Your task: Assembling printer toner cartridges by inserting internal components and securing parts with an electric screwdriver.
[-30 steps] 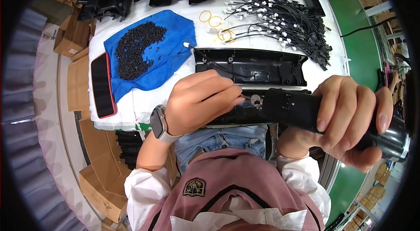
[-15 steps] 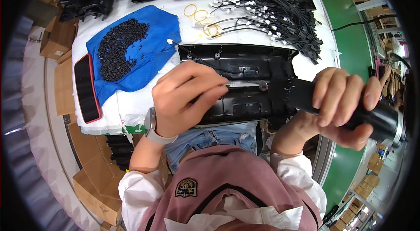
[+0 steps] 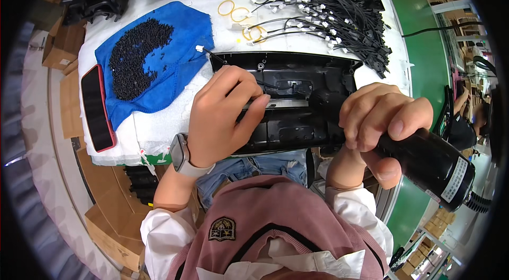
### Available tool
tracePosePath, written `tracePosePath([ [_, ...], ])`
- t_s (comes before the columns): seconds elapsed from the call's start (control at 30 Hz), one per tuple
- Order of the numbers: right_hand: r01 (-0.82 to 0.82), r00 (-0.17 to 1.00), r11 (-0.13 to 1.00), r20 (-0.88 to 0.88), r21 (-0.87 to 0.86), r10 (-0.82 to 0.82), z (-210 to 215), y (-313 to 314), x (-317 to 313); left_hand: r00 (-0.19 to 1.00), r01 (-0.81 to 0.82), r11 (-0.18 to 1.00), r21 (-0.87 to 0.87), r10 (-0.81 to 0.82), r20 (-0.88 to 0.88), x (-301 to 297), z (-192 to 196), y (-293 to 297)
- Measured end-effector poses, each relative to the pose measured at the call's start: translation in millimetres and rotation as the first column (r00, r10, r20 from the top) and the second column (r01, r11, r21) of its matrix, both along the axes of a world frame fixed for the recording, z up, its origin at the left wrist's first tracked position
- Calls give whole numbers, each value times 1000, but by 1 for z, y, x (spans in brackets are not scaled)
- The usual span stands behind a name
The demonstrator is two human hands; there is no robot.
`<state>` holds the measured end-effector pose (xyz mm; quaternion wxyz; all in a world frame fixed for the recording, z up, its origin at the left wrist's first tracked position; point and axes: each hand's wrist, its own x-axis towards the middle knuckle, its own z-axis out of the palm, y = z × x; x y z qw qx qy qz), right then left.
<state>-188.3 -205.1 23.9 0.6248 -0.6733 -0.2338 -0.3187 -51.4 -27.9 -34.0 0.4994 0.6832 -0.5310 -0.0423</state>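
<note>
At the far left edge of my white-covered bench (image 3: pixel 159 126) lies a phone in a red case (image 3: pixel 98 108), flat and lengthwise, just beside a blue cloth (image 3: pixel 180 52) that carries a heap of small black screws (image 3: pixel 135 55). My left hand (image 3: pixel 222 113), with a grey watch (image 3: pixel 180 154) on its wrist, rests on the long black plastic housing (image 3: pixel 289 97) that lies open side up across the middle of the bench; my fingers are curled and pinched together at the tips against the housing's inner rail, though I cannot tell whether a screw sits between them, since the fingertips cover the spot. Beyond the housing lie a few yellow rubber bands (image 3: pixel 241 15) and, to their right, a spread bundle of black wires with white connectors (image 3: pixel 328 12). My right hand (image 3: pixel 384 121) is wrapped tight around a black electric screwdriver (image 3: pixel 429 166), its thick body slanting down to the right and its front end pointing into the housing just right of my left fingertips.
</note>
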Motion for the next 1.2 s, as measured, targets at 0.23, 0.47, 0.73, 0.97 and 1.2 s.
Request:
tracePosePath([
  [0.23,78,996,997,-32,12,-77,-6,7,3,1000,6,997,80,-6,6,-1,-4,0],
  [0.47,7,985,989,-169,146,18,2,15,6,999,2,997,77,-4,34,-1,-7,0],
  [0.73,81,985,988,-165,135,-58,0,25,10,1000,13,999,34,-13,2,0,-10,1],
  [0.97,12,999,963,42,268,-24,2,10,-2,987,-48,999,-22,44,-155,-3,1,2],
  [1.2,-147,938,818,340,556,-62,14,10,-20,952,185,979,-90,-201,-230,-21,21,4],
])
